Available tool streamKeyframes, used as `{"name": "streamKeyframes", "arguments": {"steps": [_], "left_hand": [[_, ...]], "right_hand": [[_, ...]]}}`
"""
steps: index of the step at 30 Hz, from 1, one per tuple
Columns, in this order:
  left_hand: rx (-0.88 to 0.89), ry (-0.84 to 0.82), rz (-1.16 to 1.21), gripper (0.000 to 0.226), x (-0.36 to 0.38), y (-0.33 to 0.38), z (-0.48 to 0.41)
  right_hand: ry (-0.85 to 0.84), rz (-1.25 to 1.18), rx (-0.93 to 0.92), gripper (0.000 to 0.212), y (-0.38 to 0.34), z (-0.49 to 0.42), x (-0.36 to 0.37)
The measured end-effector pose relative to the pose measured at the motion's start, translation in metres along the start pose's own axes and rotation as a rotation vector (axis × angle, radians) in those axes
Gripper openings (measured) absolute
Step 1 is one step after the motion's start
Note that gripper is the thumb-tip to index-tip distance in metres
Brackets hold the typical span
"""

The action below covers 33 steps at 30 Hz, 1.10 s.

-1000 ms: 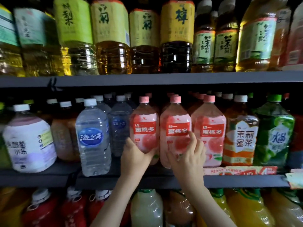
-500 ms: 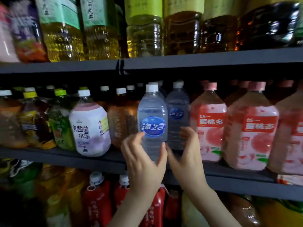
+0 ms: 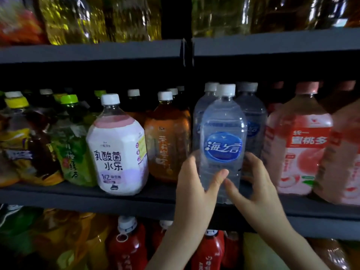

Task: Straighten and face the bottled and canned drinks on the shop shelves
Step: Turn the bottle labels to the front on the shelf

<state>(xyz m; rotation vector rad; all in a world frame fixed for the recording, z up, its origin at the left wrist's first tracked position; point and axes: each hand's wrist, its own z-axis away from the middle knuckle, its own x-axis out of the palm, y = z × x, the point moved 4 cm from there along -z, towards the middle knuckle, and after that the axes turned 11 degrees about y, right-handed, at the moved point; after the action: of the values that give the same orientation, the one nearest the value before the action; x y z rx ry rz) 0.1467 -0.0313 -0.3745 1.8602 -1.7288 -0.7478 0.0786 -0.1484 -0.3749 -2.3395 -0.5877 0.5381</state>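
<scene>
The water bottle [image 3: 223, 121] is upright at the front edge of the middle shelf [image 3: 87, 198], with its blue label turned to the camera. The left hand [image 3: 192, 188] grips it from 9 o'clock, with the thumb laid across the front under the label and the fingers curled round the side. The right hand [image 3: 259, 190] grips it from 4 o'clock, with the thumb near the base. Whether the base rests on the shelf, I cannot tell. Behind it, more water bottles [image 3: 253, 114] are partly hidden. At its 9 o'clock stand an amber bottle [image 3: 167, 145] and then a white bottle [image 3: 116, 152]; at 3 o'clock stands a peach bottle [image 3: 298, 152]. The top bottles [image 3: 78, 18] are blurred and cut off.
</scene>
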Motion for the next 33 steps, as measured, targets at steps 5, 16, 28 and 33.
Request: {"name": "streamKeyframes", "arguments": {"steps": [5, 16, 28, 33], "left_hand": [[-0.006, 0.029, 0.057, 0.055, 0.010, 0.000, 0.006], [-0.271, -0.181, 0.033, 0.053, -0.003, 0.015, -0.009], [-0.603, -0.218, -0.228, 0.034, -0.019, 0.055, -0.028], [-0.753, -0.233, -0.308, 0.032, -0.024, 0.073, -0.028]], "right_hand": [[-0.127, -0.065, 0.076, 0.049, 0.011, -0.004, 0.000], [0.052, -0.079, -0.079, 0.048, -0.011, -0.014, -0.016], [-0.014, -0.089, 0.247, 0.034, -0.053, -0.020, -0.022], [-0.084, 0.004, 0.206, 0.021, -0.076, -0.022, -0.020]]}}
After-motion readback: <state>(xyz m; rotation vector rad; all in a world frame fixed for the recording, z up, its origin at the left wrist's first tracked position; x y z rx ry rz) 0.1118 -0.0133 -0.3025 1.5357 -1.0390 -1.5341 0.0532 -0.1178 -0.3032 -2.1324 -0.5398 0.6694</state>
